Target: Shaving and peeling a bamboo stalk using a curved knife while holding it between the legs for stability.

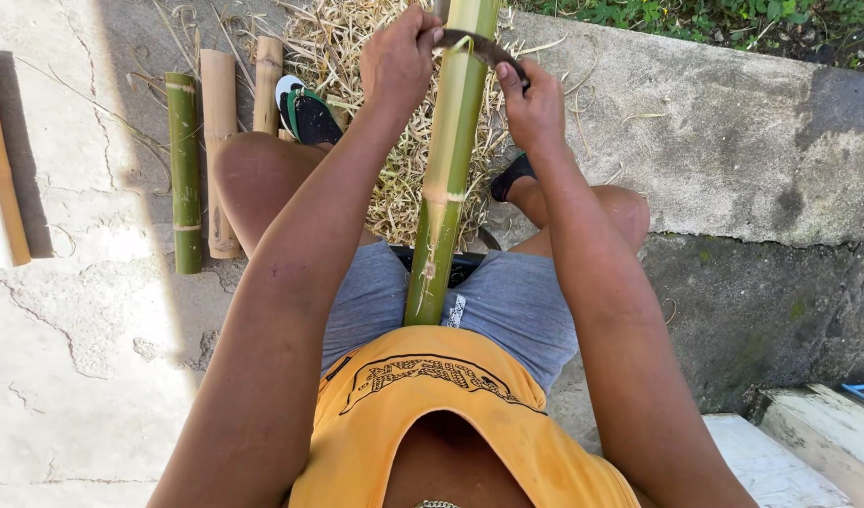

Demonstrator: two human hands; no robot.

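While the person sits with knees apart, a long green bamboo pole point(448, 160) runs from the belly up between both hands, its near end resting against the grey shorts point(507, 301) and yellow shirt point(432, 414). Across the pole lies a dark curved blade point(484, 45), held at both ends. The left hand point(397, 61) is closed in a fist on the blade's left end, just left of the pole. The right hand point(533, 105) is curled tight around the blade's right end, just right of the pole and a little nearer the body. Beneath and beyond the hands spreads a heap of pale dry shavings point(376, 56) on the concrete ground point(74, 329). Left of the left hand, near the knee, lie cut bamboo lengths: one green piece point(184, 169) and two tan pieces point(219, 150) side by side. A sandal point(305, 113) with green trim shows between those pieces and the left forearm. Farther left rests a pale split slat point(1, 179).
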